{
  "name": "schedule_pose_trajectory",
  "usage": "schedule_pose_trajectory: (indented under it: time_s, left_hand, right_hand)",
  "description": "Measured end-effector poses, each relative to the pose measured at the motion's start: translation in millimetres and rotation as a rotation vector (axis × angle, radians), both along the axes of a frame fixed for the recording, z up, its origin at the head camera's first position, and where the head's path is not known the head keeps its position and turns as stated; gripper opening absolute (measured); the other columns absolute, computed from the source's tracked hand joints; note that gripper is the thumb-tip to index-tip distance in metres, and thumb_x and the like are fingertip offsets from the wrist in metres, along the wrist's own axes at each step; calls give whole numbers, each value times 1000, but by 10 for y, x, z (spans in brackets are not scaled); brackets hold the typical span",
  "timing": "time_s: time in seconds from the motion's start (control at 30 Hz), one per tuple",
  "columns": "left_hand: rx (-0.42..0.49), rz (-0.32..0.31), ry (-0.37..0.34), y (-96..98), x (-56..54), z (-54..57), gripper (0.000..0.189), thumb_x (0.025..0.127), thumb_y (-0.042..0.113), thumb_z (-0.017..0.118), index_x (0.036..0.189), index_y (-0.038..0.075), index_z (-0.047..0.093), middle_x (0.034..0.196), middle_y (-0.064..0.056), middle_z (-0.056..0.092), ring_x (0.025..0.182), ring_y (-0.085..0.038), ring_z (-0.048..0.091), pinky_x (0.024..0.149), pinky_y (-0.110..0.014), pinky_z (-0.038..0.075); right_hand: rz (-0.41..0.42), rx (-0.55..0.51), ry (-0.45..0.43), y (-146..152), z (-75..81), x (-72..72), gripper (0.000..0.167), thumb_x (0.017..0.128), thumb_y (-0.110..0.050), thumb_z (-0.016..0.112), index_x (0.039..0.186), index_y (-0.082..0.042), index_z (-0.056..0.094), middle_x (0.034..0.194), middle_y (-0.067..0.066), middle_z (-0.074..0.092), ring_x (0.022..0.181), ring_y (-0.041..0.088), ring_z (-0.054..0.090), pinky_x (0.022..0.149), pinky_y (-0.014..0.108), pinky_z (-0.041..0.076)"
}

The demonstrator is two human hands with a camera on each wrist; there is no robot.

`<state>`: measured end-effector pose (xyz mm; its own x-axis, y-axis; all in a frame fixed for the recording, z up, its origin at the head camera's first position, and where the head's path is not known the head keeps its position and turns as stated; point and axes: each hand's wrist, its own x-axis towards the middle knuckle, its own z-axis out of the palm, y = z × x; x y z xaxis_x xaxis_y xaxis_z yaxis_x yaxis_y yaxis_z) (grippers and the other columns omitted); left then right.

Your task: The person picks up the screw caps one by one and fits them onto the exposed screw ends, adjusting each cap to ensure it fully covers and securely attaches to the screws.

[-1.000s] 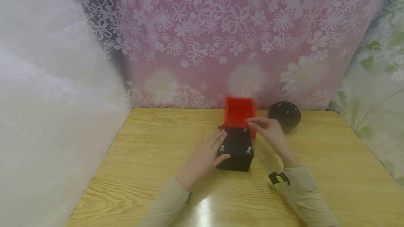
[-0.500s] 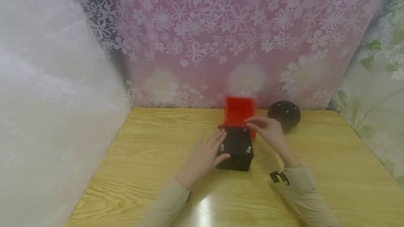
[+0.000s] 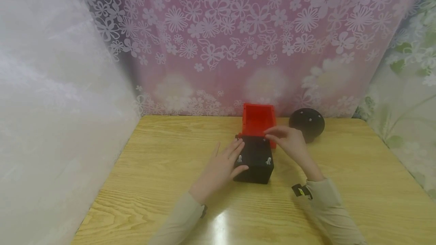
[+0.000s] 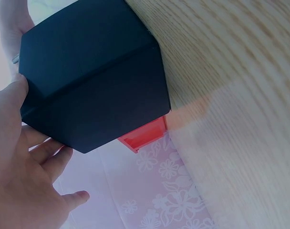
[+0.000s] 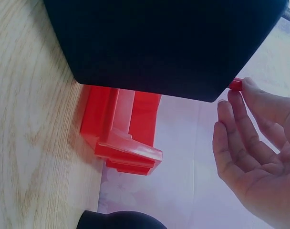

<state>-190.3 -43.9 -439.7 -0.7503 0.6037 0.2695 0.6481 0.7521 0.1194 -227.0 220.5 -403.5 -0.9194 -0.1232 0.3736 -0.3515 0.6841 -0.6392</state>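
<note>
A black box-like block stands on the wooden table, with metal bolts sticking up from the corners of its top. My left hand rests on its left side and top, fingers extended; in the left wrist view the thumb lies against the block's edge. At the far right corner, beside a bolt, my right hand pinches a small red piece between thumb and index finger, as the right wrist view shows. Its exact kind is hidden by the fingers. The other right fingers are loosely bent.
A red open bin stands right behind the block, near the table's back edge. To its right is a black round-topped stand with several small metal studs. A flowered pink curtain hangs behind the wooden table.
My right fingertips have shifted very slightly left at the block's far right corner. My left hand and the block keep their places.
</note>
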Motion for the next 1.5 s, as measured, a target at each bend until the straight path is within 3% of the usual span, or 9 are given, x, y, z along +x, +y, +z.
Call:
schedule_pose_trajectory:
  time_s: [0.3, 0.6, 0.83, 1.03, 1.33, 1.5]
  left_hand:
    - [24, -6, 11, -2, -5, -8, 75, 102, 59, 45, 159, 11, 33, 166, -2, 29, 153, -18, 26, 124, -56, 11]
    - [17, -4, 4, -6, -9, -9, 76, 102, 58, 46, 159, 11, 33, 166, -2, 29, 153, -19, 27, 125, -56, 11]
    - [23, -9, 13, -4, -13, -20, 76, 102, 59, 46, 159, 11, 33, 166, -2, 29, 152, -20, 29, 124, -56, 11]
    - [20, -4, 23, -6, -10, -21, 76, 102, 59, 46, 160, 12, 32, 166, -2, 29, 153, -19, 28, 124, -56, 11]
    - [1, 4, 24, -8, -31, -27, 76, 101, 60, 45, 159, 12, 33, 166, -2, 29, 153, -18, 26, 125, -56, 12]
    - [-6, 0, 35, -4, -32, -44, 76, 102, 61, 43, 160, 12, 32, 166, -2, 30, 153, -19, 27, 124, -56, 12]
  right_hand:
    - [23, 32, 21, 23, -11, -10, 17, 89, -20, 79, 106, -16, 80, 98, 1, 78, 92, 21, 73, 79, 32, 55]
    - [0, 68, 66, 69, -20, -40, 20, 97, -22, 70, 113, -10, 77, 107, 9, 77, 98, 30, 72, 85, 49, 56]
    - [-56, 32, 113, 70, 4, -19, 18, 97, -20, 70, 110, -9, 77, 99, 7, 78, 90, 25, 73, 80, 39, 54]
    - [-67, 29, 140, 81, -10, -49, 19, 98, -20, 70, 110, -8, 76, 104, 9, 77, 92, 28, 73, 80, 39, 54]
    - [-70, 1, 185, 103, -46, -133, 18, 96, -17, 71, 113, -10, 75, 108, 9, 76, 91, 28, 72, 78, 25, 50]
    - [-68, -13, 173, 132, -69, -214, 20, 98, -19, 69, 114, -10, 74, 108, 12, 76, 91, 31, 71, 78, 30, 51]
